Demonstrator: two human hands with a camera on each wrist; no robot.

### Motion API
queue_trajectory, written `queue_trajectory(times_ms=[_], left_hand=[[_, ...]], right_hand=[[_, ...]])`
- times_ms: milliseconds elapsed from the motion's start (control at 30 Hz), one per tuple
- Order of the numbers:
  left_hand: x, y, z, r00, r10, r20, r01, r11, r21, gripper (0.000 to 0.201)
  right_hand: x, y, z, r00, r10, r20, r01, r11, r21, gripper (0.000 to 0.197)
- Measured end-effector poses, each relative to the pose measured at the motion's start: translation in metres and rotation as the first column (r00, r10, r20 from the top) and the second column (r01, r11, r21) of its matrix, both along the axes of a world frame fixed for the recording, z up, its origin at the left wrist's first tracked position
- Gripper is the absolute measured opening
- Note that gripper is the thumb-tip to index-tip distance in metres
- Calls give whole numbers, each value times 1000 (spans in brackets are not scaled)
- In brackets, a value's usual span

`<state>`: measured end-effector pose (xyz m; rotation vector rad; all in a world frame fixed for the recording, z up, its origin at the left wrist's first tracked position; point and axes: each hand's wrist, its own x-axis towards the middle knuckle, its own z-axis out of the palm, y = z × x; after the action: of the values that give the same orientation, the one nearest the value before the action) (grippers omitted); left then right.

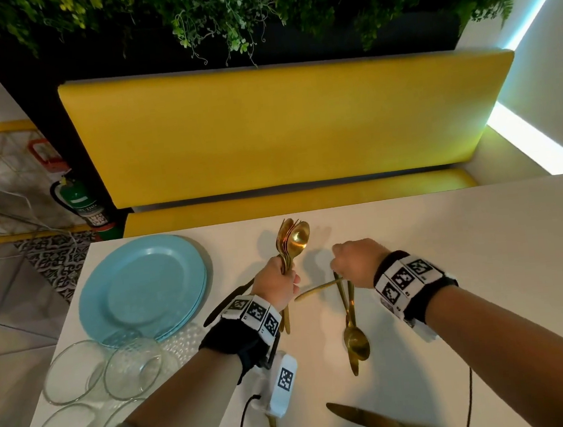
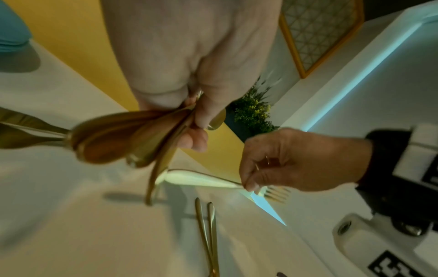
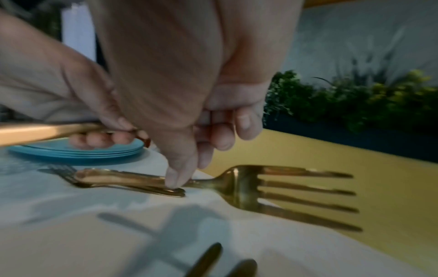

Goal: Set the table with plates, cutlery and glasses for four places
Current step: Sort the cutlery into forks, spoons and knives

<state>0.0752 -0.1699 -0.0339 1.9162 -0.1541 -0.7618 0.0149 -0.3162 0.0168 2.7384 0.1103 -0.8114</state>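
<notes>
The left hand (image 1: pixel 274 282) is curled round a bundle of gold spoons (image 1: pixel 292 238), held above the white bench (image 1: pixel 467 264) with the bowls fanned out and pointing toward the far edge, the handles running down through the fist. The right hand (image 1: pixel 355 263) is just beside it, fingers bent downward and pinching the neck of a gold fork (image 3: pixel 249 184); in the right wrist view the tines stick out past the fingertips toward the yellow seat (image 1: pixel 282 127), and the fork's handle (image 1: pixel 316 289) angles back toward the left hand. Under the right hand, two more gold pieces (image 1: pixel 353 330) lie on the bench side by side, one a spoon with its bowl toward the near edge; what the other is, I cannot tell. A gold knife (image 1: pixel 379 419) lies flat near the near edge, well apart from both hands. At the left end of the bench sits a stack of blue plates (image 1: pixel 143 288), and just near of it stand clear glass bowls (image 1: pixel 102 370) grouped close together, one overlapping the edge of the plates in the head view. Green plants (image 1: pixel 253 9) hang above the seat back.
</notes>
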Motion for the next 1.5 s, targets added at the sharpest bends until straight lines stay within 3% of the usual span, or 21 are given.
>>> queue_trajectory(times_ms=[167,333,600,833,1000,1133,1233,1500], left_hand=[[-7,-1,4,993,-116,12,114,989,93,12],[-14,7,0,944,-328,32,307,911,277,12],[-25,9,3,946,-291,-146,298,954,32,11],[-26,4,-6,951,-195,-239,185,981,-63,18],[-22,5,-12,971,-63,-232,55,998,-43,15],[-14,11,-15,973,-2,-229,-3,1000,-21,12],[-11,16,-18,975,4,-223,-5,1000,-1,12],[-10,19,-15,957,85,-277,-97,995,-30,20]], right_hand=[[4,33,7,971,238,-4,-238,971,25,32],[3,50,7,948,318,33,-319,945,73,34],[2,50,12,943,332,30,-333,937,103,28],[-4,37,4,951,256,172,-282,947,152,28],[-13,23,-7,953,-67,296,-34,946,321,28],[-21,-2,-27,969,-195,152,153,956,249,23],[-27,-12,-44,980,-190,52,178,966,187,28],[-18,1,-63,990,56,-128,-54,998,25,33]])
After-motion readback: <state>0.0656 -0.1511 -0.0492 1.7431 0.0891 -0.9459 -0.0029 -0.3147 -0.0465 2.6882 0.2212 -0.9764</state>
